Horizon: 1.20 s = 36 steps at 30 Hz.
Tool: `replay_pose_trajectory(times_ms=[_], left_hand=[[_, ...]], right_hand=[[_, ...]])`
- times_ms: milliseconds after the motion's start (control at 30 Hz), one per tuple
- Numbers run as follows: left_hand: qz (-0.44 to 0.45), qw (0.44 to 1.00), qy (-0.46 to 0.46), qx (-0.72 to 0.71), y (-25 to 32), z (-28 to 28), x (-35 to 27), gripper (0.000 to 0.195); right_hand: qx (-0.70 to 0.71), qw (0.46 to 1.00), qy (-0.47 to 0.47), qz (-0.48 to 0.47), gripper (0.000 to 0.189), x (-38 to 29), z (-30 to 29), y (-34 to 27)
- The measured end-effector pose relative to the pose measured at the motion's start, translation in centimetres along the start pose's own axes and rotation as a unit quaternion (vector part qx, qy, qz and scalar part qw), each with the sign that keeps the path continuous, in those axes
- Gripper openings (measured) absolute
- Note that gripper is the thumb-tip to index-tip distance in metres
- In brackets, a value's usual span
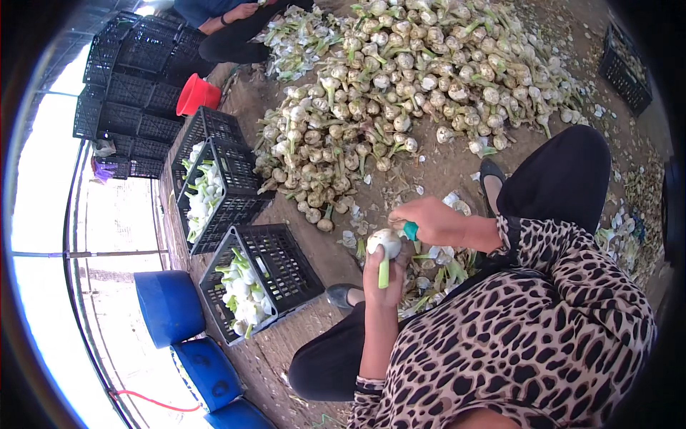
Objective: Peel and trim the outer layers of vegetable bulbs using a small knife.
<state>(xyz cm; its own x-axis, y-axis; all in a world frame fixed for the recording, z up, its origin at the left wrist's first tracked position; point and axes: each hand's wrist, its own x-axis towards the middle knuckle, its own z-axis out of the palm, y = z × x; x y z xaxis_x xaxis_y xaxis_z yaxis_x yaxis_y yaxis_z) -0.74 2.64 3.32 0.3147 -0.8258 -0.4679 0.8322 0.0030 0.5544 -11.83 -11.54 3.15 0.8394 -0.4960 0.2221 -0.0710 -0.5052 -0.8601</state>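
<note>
My left hand (381, 276) holds a garlic bulb (387, 244) with its short green stem pointing down towards my wrist. Just above and to the right, my right hand (431, 220) is closed on a tool with a green handle (410, 231); its blade is not clearly visible. The bulb looks white below and browner on top. A large heap of unpeeled garlic bulbs (402, 75) with stems lies on the ground before me. Loose skins and leaf scraps (450, 276) lie between my legs, below my right forearm.
Two black plastic crates (289, 263) (230, 166) at the left hold whitish bulbs. Beyond them are a red bucket (199, 95) and stacked black crates (128, 91). Blue barrels (170, 307) stand lower left. Another person's arm (230, 19) is at the top, another crate (626, 69) at the right.
</note>
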Motion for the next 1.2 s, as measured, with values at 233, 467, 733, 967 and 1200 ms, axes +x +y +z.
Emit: replay_pose_trajectory(times_ms=[233, 467, 733, 967, 1200], left_hand=[[-0.002, 1.0, 0.011, 0.005, 0.0, 0.2, 0.1, 0.044], [-0.046, 0.98, 0.002, 0.192, 0.1, 2.0, -1.0, 0.064], [0.027, 0.967, 0.067, 0.243, 0.4, 1.0, -0.3, 0.063], [0.005, 0.97, 0.089, 0.224, 0.3, 1.5, -0.7, 0.059], [-0.038, 0.982, 0.089, 0.165, 0.8, 1.5, -0.9, 0.054]], right_hand=[[-0.041, 0.998, -0.021, -0.049, 0.019, -0.4, 0.3, -1.1], [-0.19, 0.98, 0.039, -0.038, 0.015, 0.0, -0.3, 1.5], [0.044, 0.998, -0.026, 0.044, 0.023, 0.2, -1.9, -0.4], [-0.128, 0.982, -0.053, -0.128, 0.026, -0.8, 0.4, 0.4], [-0.074, 0.985, -0.051, -0.149, 0.029, -0.6, -0.2, -0.1]])
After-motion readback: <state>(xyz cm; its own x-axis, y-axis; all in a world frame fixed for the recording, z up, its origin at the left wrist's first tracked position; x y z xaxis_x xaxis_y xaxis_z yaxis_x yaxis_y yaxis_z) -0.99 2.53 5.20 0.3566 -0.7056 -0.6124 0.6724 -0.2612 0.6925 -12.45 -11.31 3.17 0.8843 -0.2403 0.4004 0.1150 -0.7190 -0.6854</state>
